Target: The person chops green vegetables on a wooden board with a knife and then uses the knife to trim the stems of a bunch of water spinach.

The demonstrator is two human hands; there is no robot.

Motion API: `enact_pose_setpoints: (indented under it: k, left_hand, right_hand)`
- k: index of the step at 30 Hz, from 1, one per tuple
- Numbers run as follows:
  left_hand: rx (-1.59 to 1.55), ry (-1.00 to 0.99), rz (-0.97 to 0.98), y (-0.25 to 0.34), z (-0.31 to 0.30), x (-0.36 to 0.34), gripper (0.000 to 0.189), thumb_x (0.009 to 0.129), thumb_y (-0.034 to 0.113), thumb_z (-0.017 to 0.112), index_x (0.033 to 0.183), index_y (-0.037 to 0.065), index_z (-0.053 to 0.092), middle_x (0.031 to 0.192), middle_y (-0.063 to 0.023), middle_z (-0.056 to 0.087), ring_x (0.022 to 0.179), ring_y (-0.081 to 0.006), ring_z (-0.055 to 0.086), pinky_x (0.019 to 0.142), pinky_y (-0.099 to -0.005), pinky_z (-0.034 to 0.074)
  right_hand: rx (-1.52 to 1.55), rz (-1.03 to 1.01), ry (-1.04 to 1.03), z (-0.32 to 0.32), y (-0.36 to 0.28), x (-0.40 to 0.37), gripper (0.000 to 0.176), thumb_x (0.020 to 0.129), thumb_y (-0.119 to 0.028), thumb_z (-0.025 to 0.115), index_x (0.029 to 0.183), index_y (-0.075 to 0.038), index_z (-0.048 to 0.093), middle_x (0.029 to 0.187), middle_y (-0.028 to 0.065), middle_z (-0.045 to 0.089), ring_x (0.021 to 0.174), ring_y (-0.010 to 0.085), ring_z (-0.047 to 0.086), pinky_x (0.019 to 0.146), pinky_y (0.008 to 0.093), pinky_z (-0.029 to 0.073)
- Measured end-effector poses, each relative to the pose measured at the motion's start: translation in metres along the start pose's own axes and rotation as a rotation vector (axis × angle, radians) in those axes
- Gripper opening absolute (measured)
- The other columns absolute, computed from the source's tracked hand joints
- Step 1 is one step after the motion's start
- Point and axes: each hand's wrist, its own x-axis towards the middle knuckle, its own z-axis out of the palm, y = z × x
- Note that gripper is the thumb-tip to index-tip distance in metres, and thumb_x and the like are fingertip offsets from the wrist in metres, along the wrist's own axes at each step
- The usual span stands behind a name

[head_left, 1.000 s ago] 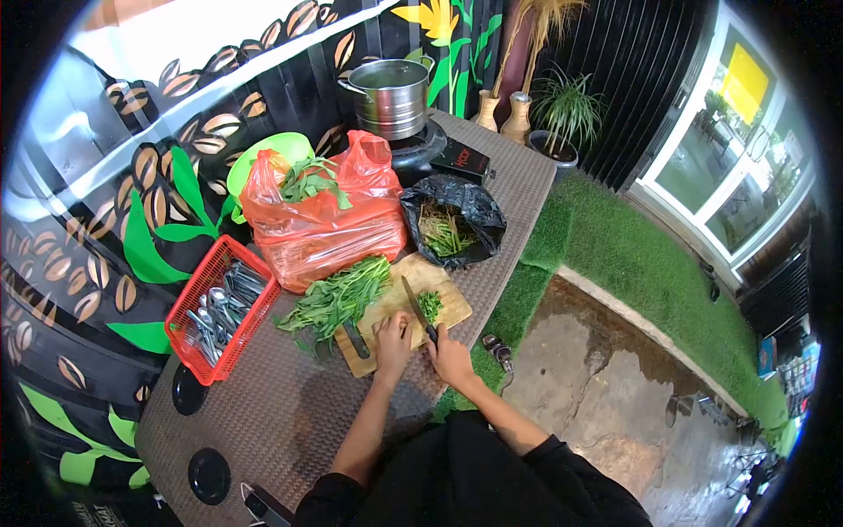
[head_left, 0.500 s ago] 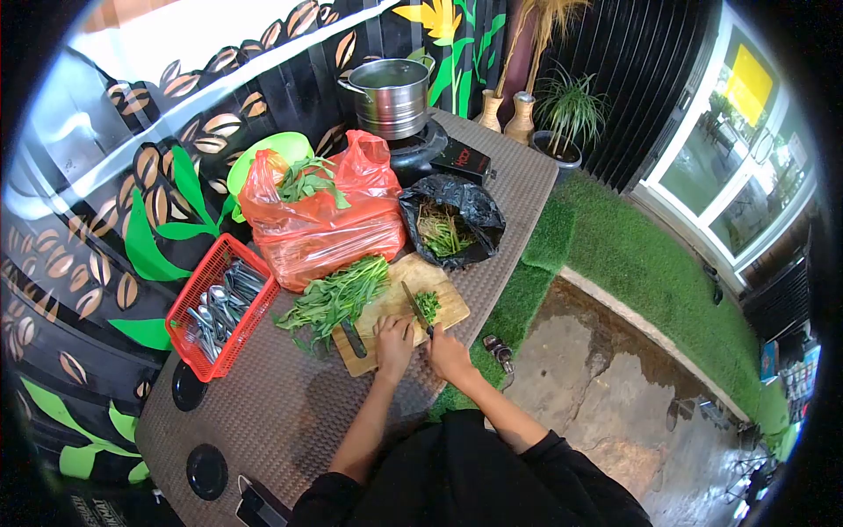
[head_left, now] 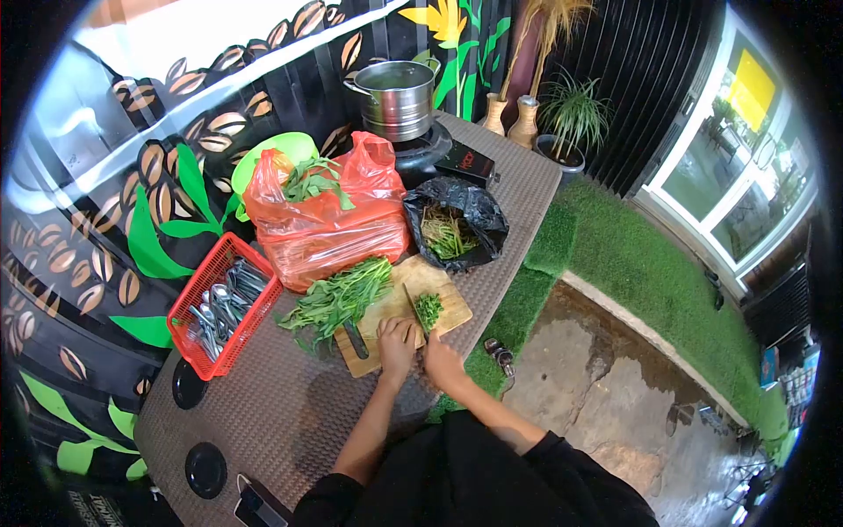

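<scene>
On the wooden cutting board [head_left: 383,309] my right hand [head_left: 444,362] is closed around the handle of a knife [head_left: 413,304], its blade pointing away from me. Finely cut greens [head_left: 428,309] lie against the right side of the blade. Just left of the knife, my left hand [head_left: 398,342] rests on the board with curled fingers; whatever is under them is hidden. A second knife with a black handle [head_left: 356,341] lies by the board's left edge. Long leafy greens [head_left: 338,303] are heaped over the board's far left side and onto the table.
Behind the board stand a red plastic bag [head_left: 329,237] and a black bag [head_left: 479,228] of stems. To the left is a red basket [head_left: 230,338] of cutlery. A steel pot [head_left: 397,110] sits on a stove [head_left: 464,161] at the back. Black dishes [head_left: 206,470] lie front left.
My right hand has shifted slightly toward me and left, with the knife handle closer to my left hand. The whole view has moved a little.
</scene>
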Motion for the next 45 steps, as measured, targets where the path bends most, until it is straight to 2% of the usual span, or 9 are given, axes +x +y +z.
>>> enact_pose_setpoints:
  k: [9,11,14,24,31,36,38,42,45]
  left_hand:
    - [-0.035,-0.004,-0.012,-0.002,0.002,-0.002,0.010,0.074,0.006,0.065,0.083,0.001,0.066,0.086,-0.0104,0.060,0.088,-0.0294,0.053,0.079,-0.0378,0.041]
    - [-0.027,0.007,0.004,-0.002,0.002,-0.001,0.010,0.074,0.006,0.065,0.083,0.001,0.066,0.086,-0.0104,0.060,0.088,-0.0293,0.053,0.079,-0.0378,0.041]
    - [-0.042,0.017,-0.002,0.004,0.001,0.000,0.010,0.074,0.005,0.065,0.083,0.001,0.066,0.087,-0.0107,0.060,0.088,-0.0293,0.053,0.080,-0.0376,0.042]
    - [-0.181,-0.012,-0.154,0.000,0.000,-0.003,0.012,0.076,0.002,0.064,0.088,-0.002,0.064,0.088,-0.0122,0.061,0.087,-0.0280,0.057,0.073,-0.0346,0.048]
    - [-0.195,-0.021,-0.129,0.001,-0.002,-0.004,0.023,0.077,0.001,0.062,0.099,0.001,0.053,0.090,-0.0124,0.061,0.089,-0.0273,0.058,0.075,-0.0363,0.046]
    - [-0.167,-0.041,-0.098,0.000,-0.004,-0.007,0.025,0.078,0.002,0.061,0.102,0.002,0.052,0.089,-0.0119,0.062,0.090,-0.0292,0.057,0.077,-0.0387,0.045]
    - [-0.139,-0.036,-0.078,-0.004,-0.002,-0.006,0.025,0.079,0.004,0.060,0.102,0.003,0.052,0.088,-0.0116,0.063,0.092,-0.0306,0.056,0.078,-0.0395,0.044]
    - [-0.282,-0.038,-0.171,0.000,-0.003,-0.007,0.027,0.079,0.003,0.060,0.105,0.001,0.050,0.088,-0.0127,0.063,0.092,-0.0302,0.058,0.079,-0.0384,0.044]
    - [-0.326,0.002,-0.186,0.000,0.000,-0.009,0.029,0.080,0.001,0.060,0.106,0.001,0.049,0.088,-0.0135,0.061,0.091,-0.0297,0.059,0.080,-0.0387,0.044]
  right_hand:
    - [-0.021,-0.146,-0.028,-0.015,0.003,0.013,0.039,0.086,-0.013,0.041,0.120,0.007,0.035,0.081,0.0281,0.062,0.077,0.0439,0.062,0.066,0.0507,0.051]
    - [-0.012,0.006,-0.009,-0.001,-0.004,-0.001,0.033,0.087,-0.014,0.040,0.114,0.005,0.038,0.082,0.0275,0.063,0.077,0.0429,0.063,0.067,0.0503,0.051]
    - [-0.040,-0.050,0.020,0.007,-0.002,0.012,0.024,0.088,-0.012,0.038,0.107,0.002,0.039,0.078,0.0253,0.063,0.076,0.0413,0.064,0.066,0.0491,0.051]
    - [-0.001,0.001,-0.025,-0.002,-0.009,0.011,0.031,0.084,-0.007,0.045,0.113,0.003,0.037,0.088,0.0271,0.063,0.082,0.0419,0.063,0.070,0.0489,0.051]
    - [0.035,0.064,-0.018,0.011,-0.009,-0.002,0.026,0.090,-0.020,0.040,0.107,0.000,0.038,0.088,0.0293,0.061,0.080,0.0458,0.061,0.071,0.0536,0.049]
    - [0.052,-0.052,0.037,0.003,0.000,0.014,0.024,0.087,-0.013,0.041,0.105,0.002,0.039,0.081,0.0275,0.063,0.077,0.0442,0.062,0.067,0.0508,0.051]
    - [0.022,-0.067,-0.012,0.002,0.001,0.013,0.034,0.090,-0.021,0.040,0.116,0.002,0.036,0.085,0.0287,0.062,0.081,0.0455,0.061,0.070,0.0531,0.049]
    - [0.041,0.071,-0.016,0.013,-0.011,0.004,0.028,0.090,-0.021,0.042,0.106,0.002,0.038,0.085,0.0293,0.061,0.081,0.0460,0.061,0.070,0.0533,0.048]
    - [0.062,-0.026,0.001,0.002,-0.003,0.025,0.028,0.090,-0.020,0.042,0.106,0.003,0.039,0.083,0.0299,0.061,0.081,0.0455,0.061,0.070,0.0531,0.049]
